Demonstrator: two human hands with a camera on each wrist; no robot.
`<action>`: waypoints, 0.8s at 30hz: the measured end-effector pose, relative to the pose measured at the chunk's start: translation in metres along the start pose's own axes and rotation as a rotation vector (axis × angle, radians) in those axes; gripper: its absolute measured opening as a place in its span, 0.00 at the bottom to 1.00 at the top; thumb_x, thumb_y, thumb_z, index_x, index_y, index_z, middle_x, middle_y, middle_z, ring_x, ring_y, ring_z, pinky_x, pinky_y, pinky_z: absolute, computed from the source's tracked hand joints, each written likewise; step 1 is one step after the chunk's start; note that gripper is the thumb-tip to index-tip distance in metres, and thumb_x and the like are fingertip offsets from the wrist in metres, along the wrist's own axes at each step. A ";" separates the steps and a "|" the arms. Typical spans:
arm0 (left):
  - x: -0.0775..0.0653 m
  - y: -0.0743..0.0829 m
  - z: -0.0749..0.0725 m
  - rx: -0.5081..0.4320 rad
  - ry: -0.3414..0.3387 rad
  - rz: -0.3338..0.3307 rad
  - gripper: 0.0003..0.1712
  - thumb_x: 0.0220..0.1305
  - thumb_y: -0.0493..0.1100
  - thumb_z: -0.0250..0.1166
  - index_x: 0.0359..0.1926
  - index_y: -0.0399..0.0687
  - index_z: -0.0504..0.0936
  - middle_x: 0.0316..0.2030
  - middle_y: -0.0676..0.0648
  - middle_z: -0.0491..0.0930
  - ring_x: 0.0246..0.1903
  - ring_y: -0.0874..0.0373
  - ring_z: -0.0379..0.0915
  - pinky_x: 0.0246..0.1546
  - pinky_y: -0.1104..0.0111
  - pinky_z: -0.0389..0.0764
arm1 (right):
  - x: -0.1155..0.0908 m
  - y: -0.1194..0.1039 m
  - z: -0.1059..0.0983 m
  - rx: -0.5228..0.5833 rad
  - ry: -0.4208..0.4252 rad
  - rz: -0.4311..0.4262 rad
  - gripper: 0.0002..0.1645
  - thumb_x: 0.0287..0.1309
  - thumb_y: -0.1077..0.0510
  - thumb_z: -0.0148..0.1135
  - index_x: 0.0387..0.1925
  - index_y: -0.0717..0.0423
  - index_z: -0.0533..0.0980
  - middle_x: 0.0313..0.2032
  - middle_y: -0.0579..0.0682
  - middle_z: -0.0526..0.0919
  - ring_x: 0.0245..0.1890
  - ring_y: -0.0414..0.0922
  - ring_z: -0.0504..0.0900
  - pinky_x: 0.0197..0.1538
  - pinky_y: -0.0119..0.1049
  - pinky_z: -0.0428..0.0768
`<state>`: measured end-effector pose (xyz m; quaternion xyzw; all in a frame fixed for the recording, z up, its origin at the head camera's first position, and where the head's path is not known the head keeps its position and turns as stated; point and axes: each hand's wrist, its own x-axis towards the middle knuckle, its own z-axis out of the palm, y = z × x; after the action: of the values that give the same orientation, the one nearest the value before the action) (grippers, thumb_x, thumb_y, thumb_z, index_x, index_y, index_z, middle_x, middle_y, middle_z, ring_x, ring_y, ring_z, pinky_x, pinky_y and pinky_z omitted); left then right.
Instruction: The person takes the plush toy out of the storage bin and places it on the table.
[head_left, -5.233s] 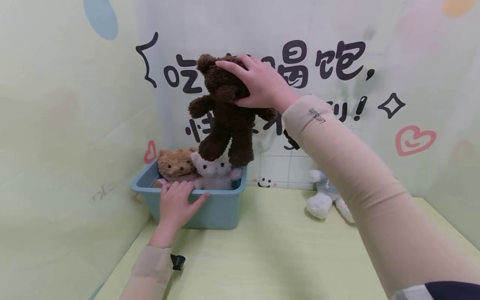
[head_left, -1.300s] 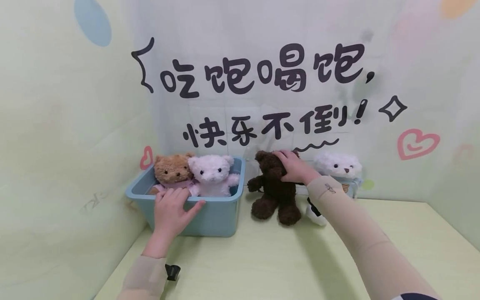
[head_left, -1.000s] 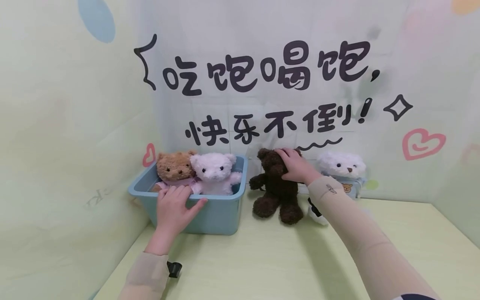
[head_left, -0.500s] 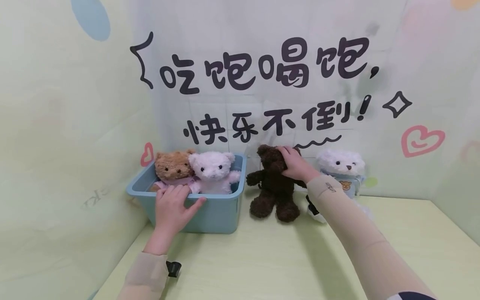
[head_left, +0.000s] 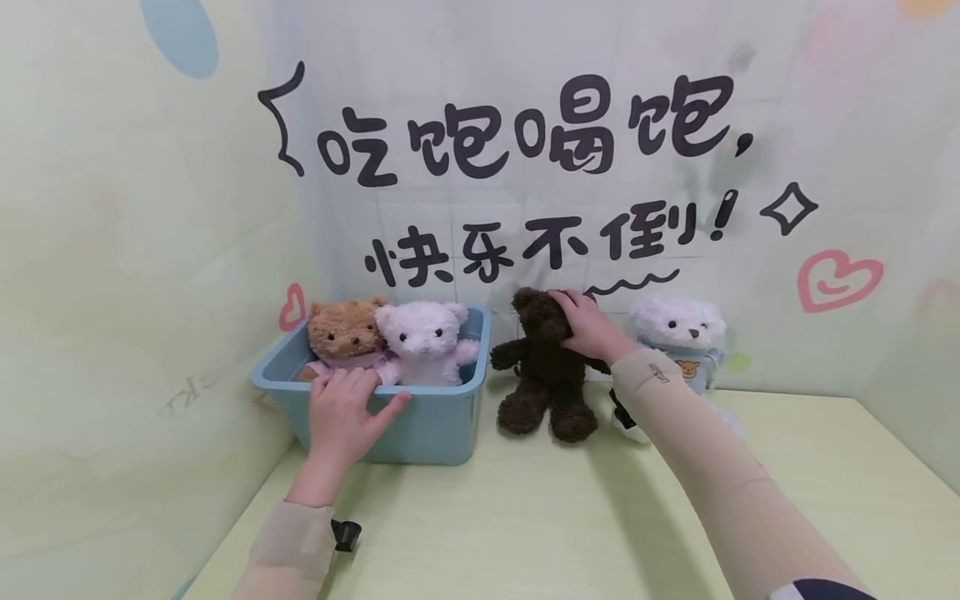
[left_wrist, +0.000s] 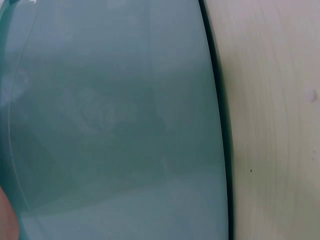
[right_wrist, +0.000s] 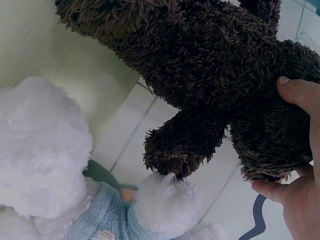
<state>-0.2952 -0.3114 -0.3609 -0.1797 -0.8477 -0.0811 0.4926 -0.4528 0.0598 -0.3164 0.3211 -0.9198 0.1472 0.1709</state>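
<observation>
In the head view my right hand point(head_left: 595, 327) grips the head of a dark brown teddy bear point(head_left: 557, 375), which sits facing me on the table against the back wall. The right wrist view shows my thumb and fingers around the fuzzy brown head point(right_wrist: 270, 140). My left hand point(head_left: 345, 417) holds the front rim of a blue plastic bin point(head_left: 427, 425), fingers hooked over it and thumb on the outside. Inside the bin sit a light brown teddy bear point(head_left: 347, 332) in pink and a white teddy bear point(head_left: 423, 335), side by side. The left wrist view is mostly bin wall point(left_wrist: 120, 110).
A white teddy bear in a light blue top point(head_left: 678, 329) sits right of the brown one, partly behind my right sleeve point(head_left: 697, 442). The pale wooden table point(head_left: 510, 525) meets a printed back wall point(head_left: 480, 100) and side walls left and right.
The dark brown teddy bear, earlier held up above the bin, has come down to the table right of it, my right hand still on its head. During the last second hardly anything moves.
</observation>
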 end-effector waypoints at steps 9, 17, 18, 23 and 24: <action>-0.001 0.001 -0.002 0.007 -0.006 0.003 0.27 0.44 0.67 0.59 0.22 0.48 0.67 0.17 0.51 0.66 0.20 0.52 0.63 0.31 0.56 0.57 | -0.002 -0.002 0.001 0.012 0.019 -0.012 0.47 0.40 0.62 0.68 0.62 0.54 0.55 0.59 0.60 0.56 0.56 0.57 0.59 0.55 0.49 0.60; -0.003 0.004 -0.004 0.002 0.012 0.009 0.27 0.46 0.68 0.57 0.21 0.48 0.67 0.17 0.51 0.65 0.19 0.53 0.62 0.30 0.56 0.58 | 0.003 -0.008 -0.011 0.080 0.011 0.026 0.39 0.46 0.61 0.60 0.62 0.52 0.57 0.59 0.58 0.56 0.55 0.54 0.61 0.53 0.48 0.62; -0.003 0.004 -0.004 0.000 0.016 0.009 0.28 0.47 0.68 0.57 0.21 0.48 0.67 0.16 0.51 0.66 0.19 0.53 0.62 0.30 0.56 0.58 | 0.006 -0.011 -0.014 0.090 0.012 0.030 0.38 0.47 0.61 0.59 0.61 0.52 0.57 0.59 0.57 0.56 0.55 0.53 0.61 0.54 0.47 0.62; -0.002 0.004 -0.004 -0.009 0.017 -0.001 0.29 0.48 0.69 0.55 0.22 0.48 0.68 0.17 0.51 0.66 0.20 0.53 0.63 0.32 0.55 0.58 | 0.024 -0.035 -0.034 0.101 -0.006 0.032 0.34 0.49 0.59 0.56 0.60 0.50 0.60 0.61 0.55 0.56 0.58 0.50 0.60 0.56 0.44 0.61; -0.003 0.005 -0.004 -0.007 0.012 -0.003 0.29 0.48 0.69 0.55 0.22 0.48 0.68 0.17 0.51 0.67 0.20 0.53 0.63 0.32 0.55 0.58 | 0.028 -0.041 -0.038 0.096 -0.014 0.026 0.33 0.50 0.58 0.56 0.60 0.50 0.60 0.61 0.55 0.56 0.59 0.49 0.59 0.56 0.44 0.60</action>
<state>-0.2890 -0.3089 -0.3613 -0.1798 -0.8445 -0.0857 0.4971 -0.4388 0.0287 -0.2645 0.3180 -0.9169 0.1912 0.1471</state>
